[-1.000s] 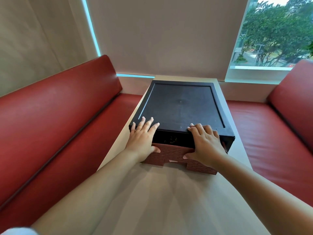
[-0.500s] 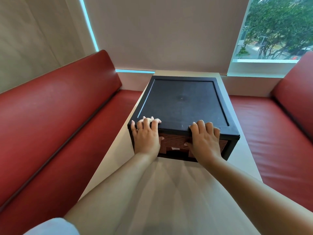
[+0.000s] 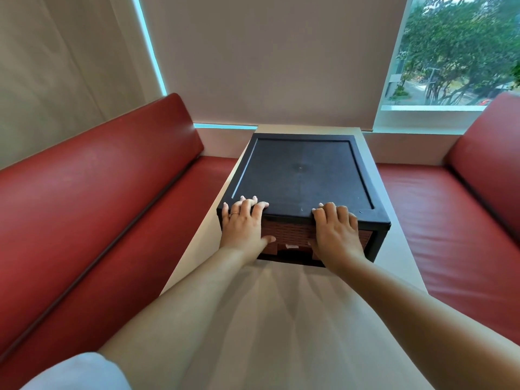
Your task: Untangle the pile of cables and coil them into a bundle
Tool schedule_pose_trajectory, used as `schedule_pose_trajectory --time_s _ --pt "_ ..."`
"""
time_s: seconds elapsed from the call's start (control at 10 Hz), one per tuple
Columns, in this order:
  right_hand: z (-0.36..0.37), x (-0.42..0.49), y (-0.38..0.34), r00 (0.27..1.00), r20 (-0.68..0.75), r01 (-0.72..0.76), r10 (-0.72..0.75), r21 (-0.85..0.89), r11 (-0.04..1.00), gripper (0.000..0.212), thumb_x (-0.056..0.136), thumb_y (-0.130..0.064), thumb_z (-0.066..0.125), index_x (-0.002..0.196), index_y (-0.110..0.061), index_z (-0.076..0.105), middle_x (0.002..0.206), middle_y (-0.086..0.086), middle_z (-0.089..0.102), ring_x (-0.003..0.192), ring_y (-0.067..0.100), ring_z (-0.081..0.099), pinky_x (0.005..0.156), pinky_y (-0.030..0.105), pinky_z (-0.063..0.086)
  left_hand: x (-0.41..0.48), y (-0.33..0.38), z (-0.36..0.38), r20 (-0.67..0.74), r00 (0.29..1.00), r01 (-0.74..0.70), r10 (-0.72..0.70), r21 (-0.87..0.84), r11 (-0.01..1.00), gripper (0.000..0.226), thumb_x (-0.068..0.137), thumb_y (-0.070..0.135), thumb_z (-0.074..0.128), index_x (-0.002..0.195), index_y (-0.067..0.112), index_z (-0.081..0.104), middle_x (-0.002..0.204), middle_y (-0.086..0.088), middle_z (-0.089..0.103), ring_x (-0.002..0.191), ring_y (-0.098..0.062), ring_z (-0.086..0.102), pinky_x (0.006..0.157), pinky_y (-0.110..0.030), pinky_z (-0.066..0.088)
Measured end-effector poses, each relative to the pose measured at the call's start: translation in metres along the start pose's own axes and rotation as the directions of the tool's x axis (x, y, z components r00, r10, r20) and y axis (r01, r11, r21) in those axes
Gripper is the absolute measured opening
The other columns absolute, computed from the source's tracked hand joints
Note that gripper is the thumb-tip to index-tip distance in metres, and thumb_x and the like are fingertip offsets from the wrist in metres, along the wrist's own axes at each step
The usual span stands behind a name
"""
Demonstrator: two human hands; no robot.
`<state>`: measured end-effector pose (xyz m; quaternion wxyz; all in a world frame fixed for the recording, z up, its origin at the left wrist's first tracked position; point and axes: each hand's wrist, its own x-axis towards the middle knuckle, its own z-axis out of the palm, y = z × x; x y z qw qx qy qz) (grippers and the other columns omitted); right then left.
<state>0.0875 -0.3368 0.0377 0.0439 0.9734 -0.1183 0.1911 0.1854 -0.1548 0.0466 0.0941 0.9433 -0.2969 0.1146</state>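
No cables show in this view. A black storage box [image 3: 301,170] stands on the white table [image 3: 281,311]. Its brown woven drawer [image 3: 291,235] sits flush in the front opening. My left hand [image 3: 244,228] lies over the box's front left corner, with the fingers on the top edge and the thumb pressed against the drawer front. My right hand [image 3: 336,233] covers the right part of the drawer front, fingers draped over the top edge. Whatever is inside the drawer is hidden.
Red padded benches run along both sides of the narrow table, the left bench [image 3: 98,209] and the right bench [image 3: 455,220]. A wall with a lowered blind and a window [image 3: 455,52] close off the far end. Bare tabletop lies between me and the box.
The brown drawer stood pulled out toward me a second ago; both hands pushed it into the black box. My view has tilted slightly.
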Motion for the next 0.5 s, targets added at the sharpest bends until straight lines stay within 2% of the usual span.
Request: schedule_pose_trajectory --time_s 0.1,0.2,0.3,0.4,0.5 --pt "-0.011 -0.004 0.002 0.996 0.089 0.025 -0.027 0.022 0.999 0.065 0.084 -0.031 0.064 0.14 -0.016 0.035 0.14 0.008 0.036 0.128 0.031 0.033 0.111 0.043 0.026 -0.005 -0.004 -0.015 0.131 0.991 -0.027 0.03 -0.027 0.999 0.084 0.086 0.054 0.063 0.153 0.028 0.02 0.163 0.001 0.012 0.151 -0.024 0.003 0.12 -0.051 0.001" --pt "-0.024 -0.009 0.0 0.987 0.163 -0.002 -0.002 0.025 1.0 0.072 0.09 -0.035 0.057 0.151 -0.02 0.021 0.154 0.007 0.024 0.143 0.03 0.02 0.117 0.044 0.017 -0.015 -0.006 -0.029 0.246 0.969 -0.027 0.033 -0.03 0.999 0.083 0.09 0.053 0.059 0.155 0.028 0.013 0.165 0.001 0.001 0.151 -0.024 -0.004 0.12 -0.052 0.002" --pt "-0.04 -0.009 -0.004 0.953 0.302 -0.031 0.029 0.004 1.0 0.082 0.09 -0.039 0.057 0.154 -0.024 0.009 0.16 0.004 0.012 0.146 0.03 0.012 0.117 0.046 0.016 -0.027 -0.01 -0.043 0.297 0.955 -0.009 0.008 0.002 1.0 0.083 0.091 0.054 0.056 0.155 0.03 0.009 0.165 -0.002 -0.006 0.151 -0.026 -0.008 0.121 -0.052 0.002" --pt "-0.061 -0.002 -0.004 0.895 0.445 -0.025 0.021 0.003 1.0 0.086 0.088 -0.047 0.059 0.154 -0.028 0.007 0.161 0.002 0.009 0.146 0.031 0.012 0.116 0.048 0.018 -0.035 -0.019 -0.064 0.291 0.956 0.009 -0.02 0.037 0.999 0.083 0.091 0.056 0.055 0.155 0.03 0.007 0.164 -0.004 -0.009 0.151 -0.027 -0.011 0.119 -0.054 0.0" --pt "-0.087 0.006 -0.012 0.884 0.467 -0.006 0.009 -0.007 1.0 0.088 0.089 -0.056 0.054 0.154 -0.03 0.001 0.162 0.002 0.002 0.148 0.033 0.003 0.119 0.051 0.012 -0.031 -0.03 -0.094 0.232 0.972 0.019 -0.036 0.072 0.997 0.085 0.091 0.058 0.053 0.156 0.03 0.007 0.164 -0.004 -0.009 0.15 -0.028 -0.011 0.119 -0.055 -0.001"
